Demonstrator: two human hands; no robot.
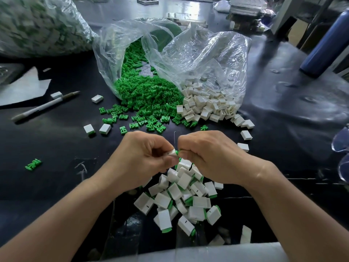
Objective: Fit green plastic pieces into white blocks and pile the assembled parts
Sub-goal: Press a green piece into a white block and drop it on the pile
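Observation:
My left hand (pixel 140 157) pinches a small white block (pixel 171 152) above the black table. My right hand (pixel 209 156) pinches a green plastic piece (pixel 177 153) whose tip meets the block's open end. Right below both hands lies a pile of assembled parts (pixel 181 197), white blocks with green ends showing. Loose green pieces (pixel 149 95) spill from a clear bag in the middle. To their right, white blocks (pixel 209 103) spill from a second clear bag.
A large bag of assembled parts (pixel 37 25) fills the far left. A pen (pixel 45 106) and white paper (pixel 22 87) lie at the left. A blue bottle (pixel 328 44) stands at the right. Stray blocks (pixel 105 128) and one green piece (pixel 33 164) dot the table.

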